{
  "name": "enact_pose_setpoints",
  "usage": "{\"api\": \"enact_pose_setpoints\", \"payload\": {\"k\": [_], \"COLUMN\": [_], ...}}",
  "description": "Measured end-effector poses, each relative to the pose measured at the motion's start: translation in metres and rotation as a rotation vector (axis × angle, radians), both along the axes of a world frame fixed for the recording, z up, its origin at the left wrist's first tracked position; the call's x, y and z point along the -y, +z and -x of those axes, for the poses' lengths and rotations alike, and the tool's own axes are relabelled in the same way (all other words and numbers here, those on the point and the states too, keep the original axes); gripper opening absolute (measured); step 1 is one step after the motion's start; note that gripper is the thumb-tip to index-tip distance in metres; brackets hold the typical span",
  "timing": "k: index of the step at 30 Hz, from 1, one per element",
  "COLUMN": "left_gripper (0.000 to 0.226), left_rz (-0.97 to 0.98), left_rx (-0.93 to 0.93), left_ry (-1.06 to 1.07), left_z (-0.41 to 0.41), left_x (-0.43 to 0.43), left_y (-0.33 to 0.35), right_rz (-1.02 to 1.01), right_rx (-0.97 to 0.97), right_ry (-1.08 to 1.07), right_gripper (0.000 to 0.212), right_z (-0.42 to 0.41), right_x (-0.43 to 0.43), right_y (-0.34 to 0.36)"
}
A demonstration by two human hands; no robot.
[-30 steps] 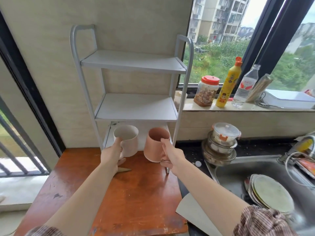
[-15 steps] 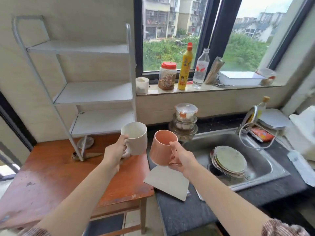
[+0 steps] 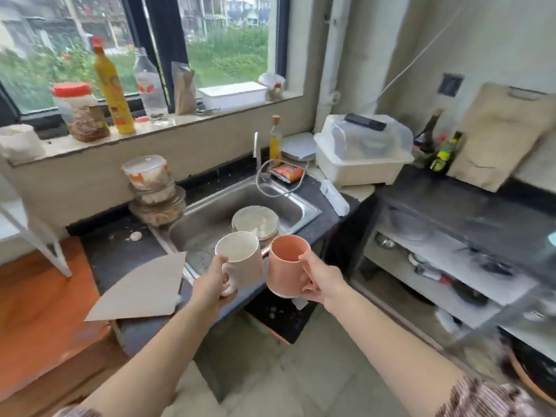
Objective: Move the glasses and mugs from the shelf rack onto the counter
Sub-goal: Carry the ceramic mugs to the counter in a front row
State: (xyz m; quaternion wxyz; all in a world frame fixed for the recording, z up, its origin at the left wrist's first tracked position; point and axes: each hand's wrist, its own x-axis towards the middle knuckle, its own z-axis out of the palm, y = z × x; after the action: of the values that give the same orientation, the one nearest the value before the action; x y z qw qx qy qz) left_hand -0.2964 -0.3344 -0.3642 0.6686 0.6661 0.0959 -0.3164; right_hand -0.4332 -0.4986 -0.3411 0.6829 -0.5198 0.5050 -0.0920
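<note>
Left hand (image 3: 212, 285) grips white mug (image 3: 240, 258), right hand (image 3: 320, 278) grips orange mug (image 3: 285, 264), both above the sink (image 3: 304, 210); ceramic-looking, probably breakable, handles safest.

Two mugs held up in front of the sink

My left hand (image 3: 212, 285) grips the white mug (image 3: 240, 258) by its handle; my right hand (image 3: 320, 279) holds the pink mug (image 3: 285, 264). Both are upright, side by side, above the dark surface (image 3: 126, 251) edge, with plates (image 3: 255, 222) in the sink (image 3: 207, 224) beyond.
</note>
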Motion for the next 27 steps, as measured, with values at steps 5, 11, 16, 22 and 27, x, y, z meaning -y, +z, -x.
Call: {"api": "enact_pose_setpoints", "payload": {"k": [5,11,16,22,27], "left_gripper": [0.033,0.055,0.032,0.038,0.041], "left_rz": [-0.006,-0.036,-0.031,-0.104,-0.183], "left_rx": [-0.009,-0.038,-0.111,-0.112,-0.019], "left_ry": [-0.165,-0.402,-0.535,-0.778,-0.937], "left_z": [0.068,0.148,0.220,0.298,0.361], "left_x": [0.102,0.226,0.333,0.473,0.574], "left_y": [-0.001,0.001,-0.001,-0.014,-0.016], "right_rz": [0.009,-0.021,-0.027,-0.061,-0.064], "right_rx": [0.000,0.005,-0.016,-0.038,-0.080], "right_ry": [-0.217,-0.489,-0.656,-0.814,-0.909], "right_gripper": [0.033,0.028,0.027,0.025,0.024], "right_z": [0.094,0.192,0.269,0.354,0.418], "right_x": [0.073,0.151,0.222,0.328,0.404], "right_y": [-0.006,-0.009,-0.011,-0.015,-0.014]}}
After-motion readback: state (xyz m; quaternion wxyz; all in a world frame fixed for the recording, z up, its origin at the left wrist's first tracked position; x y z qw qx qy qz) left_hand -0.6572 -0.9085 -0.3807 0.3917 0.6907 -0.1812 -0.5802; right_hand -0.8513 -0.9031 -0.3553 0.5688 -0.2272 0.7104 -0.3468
